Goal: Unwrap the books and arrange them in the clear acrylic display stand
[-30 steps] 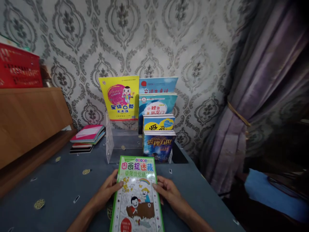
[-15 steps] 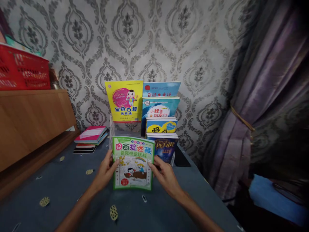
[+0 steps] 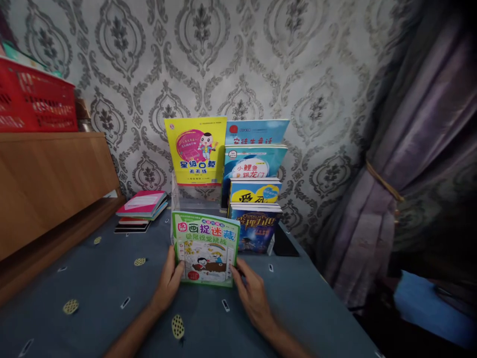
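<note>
Your left hand [image 3: 167, 283] and right hand [image 3: 253, 298] grip the lower sides of a green-bordered puzzle book [image 3: 204, 248], held upright near the desk's [image 3: 298, 298] back edge, just before a clear acrylic book rack [image 3: 182, 194].

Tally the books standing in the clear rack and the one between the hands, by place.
Books standing in the clear acrylic rack: 5
Green-covered book between the left hand and right hand: 1
Total: 6

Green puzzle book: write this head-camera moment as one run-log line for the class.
left hand: on left edge of green puzzle book | right hand: on its lower right edge | book: tilted up before clear acrylic rack
</note>
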Action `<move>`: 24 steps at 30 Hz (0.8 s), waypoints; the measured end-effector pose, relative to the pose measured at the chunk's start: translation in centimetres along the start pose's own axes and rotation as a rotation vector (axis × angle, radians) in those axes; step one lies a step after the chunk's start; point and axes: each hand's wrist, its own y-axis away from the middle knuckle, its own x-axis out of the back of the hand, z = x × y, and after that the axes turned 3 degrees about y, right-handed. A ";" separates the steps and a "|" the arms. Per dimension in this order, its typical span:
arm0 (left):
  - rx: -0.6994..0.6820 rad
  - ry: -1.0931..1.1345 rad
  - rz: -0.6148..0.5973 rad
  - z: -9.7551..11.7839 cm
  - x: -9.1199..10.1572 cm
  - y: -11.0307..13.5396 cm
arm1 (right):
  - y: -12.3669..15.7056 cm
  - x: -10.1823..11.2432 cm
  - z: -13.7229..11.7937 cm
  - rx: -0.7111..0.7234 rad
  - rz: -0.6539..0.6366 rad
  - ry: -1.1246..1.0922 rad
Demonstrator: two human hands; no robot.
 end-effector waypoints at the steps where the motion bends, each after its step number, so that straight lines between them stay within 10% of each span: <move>1: 0.008 0.000 -0.007 0.1 0.0 0.0 | 0.2 0.0 0.0 -0.004 -0.001 0.001; 24: -0.018 0.033 -0.048 1.3 0.1 -0.2 | 0.1 0.0 -0.1 -0.010 -0.018 -0.011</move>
